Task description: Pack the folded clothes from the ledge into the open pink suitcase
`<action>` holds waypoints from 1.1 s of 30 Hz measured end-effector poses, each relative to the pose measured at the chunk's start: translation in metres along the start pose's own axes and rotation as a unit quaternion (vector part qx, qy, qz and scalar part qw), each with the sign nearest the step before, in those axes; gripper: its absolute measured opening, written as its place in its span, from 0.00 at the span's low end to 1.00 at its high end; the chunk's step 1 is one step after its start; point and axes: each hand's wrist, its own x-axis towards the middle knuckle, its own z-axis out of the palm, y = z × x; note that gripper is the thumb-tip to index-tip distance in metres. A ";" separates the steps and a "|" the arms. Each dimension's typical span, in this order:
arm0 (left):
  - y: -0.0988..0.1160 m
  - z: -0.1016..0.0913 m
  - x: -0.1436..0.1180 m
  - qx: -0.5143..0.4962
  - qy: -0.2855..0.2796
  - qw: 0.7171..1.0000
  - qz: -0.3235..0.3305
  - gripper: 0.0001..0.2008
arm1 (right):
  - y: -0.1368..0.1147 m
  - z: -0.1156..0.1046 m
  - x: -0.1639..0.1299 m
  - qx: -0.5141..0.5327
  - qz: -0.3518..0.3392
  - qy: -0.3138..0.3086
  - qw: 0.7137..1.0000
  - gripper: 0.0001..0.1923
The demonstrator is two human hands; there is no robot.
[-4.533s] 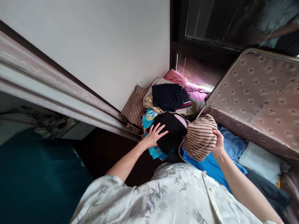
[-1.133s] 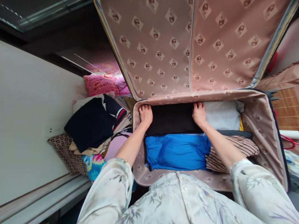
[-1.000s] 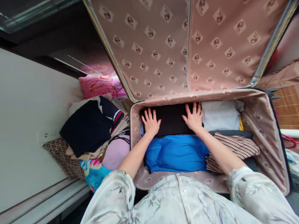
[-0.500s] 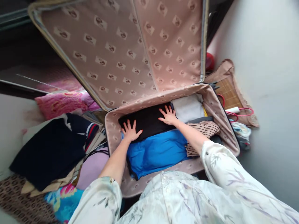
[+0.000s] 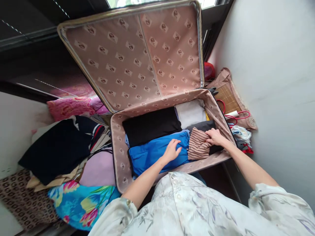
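Toward the near right of the open suitcase, I see the right hand pinching the striped garment, the left hand loosely spread over the blue garment, contact unclear; I'd call this straightening, with gentle flattening needed next.

Open suitcase; inside: black cloth, blue cloth, striped cloth, pale-grey cloth.
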 end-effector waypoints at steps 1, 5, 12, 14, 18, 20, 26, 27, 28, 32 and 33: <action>0.014 0.008 0.010 0.018 -0.008 0.999 0.028 0.25 | -0.007 0.001 -0.004 -0.011 -0.027 0.007 1.000 0.15; 0.061 0.022 0.062 0.154 -0.062 0.977 0.133 0.39 | -0.024 0.008 -0.022 -0.019 -0.130 0.069 0.989 0.18; 0.079 0.021 0.077 0.206 -0.158 0.953 0.157 0.07 | 0.007 0.017 -0.039 0.038 -0.122 0.070 0.989 0.49; 0.080 0.016 0.057 0.140 -0.158 0.960 0.183 0.10 | 0.015 0.017 -0.039 0.039 -0.099 0.052 0.993 0.47; 0.083 0.001 0.020 0.004 -0.120 0.980 0.161 0.14 | 0.021 0.017 -0.036 0.128 -0.107 0.050 0.985 0.16; 0.080 -0.005 0.011 -0.049 -0.081 0.989 0.110 0.15 | 0.022 0.017 -0.033 0.238 -0.116 0.064 0.962 0.07; 0.053 -0.003 0.010 -0.191 -0.071 0.978 -0.046 0.14 | 0.021 0.014 -0.010 0.431 -0.032 -0.024 0.901 0.24; 0.048 0.001 0.011 -0.221 -0.072 0.969 -0.087 0.17 | 0.018 0.015 -0.004 0.422 -0.015 -0.049 0.905 0.31; 0.045 0.005 0.011 -0.258 -0.068 0.954 -0.136 0.23 | 0.013 0.016 0.001 0.405 -0.006 -0.069 0.912 0.35; 0.038 0.023 0.012 -0.404 -0.012 0.865 -0.298 0.34 | -0.005 0.019 0.011 0.350 -0.011 -0.093 0.932 0.23; 0.038 0.024 0.013 -0.417 0.006 0.854 -0.312 0.31 | -0.007 0.018 0.010 0.369 -0.013 -0.086 0.925 0.20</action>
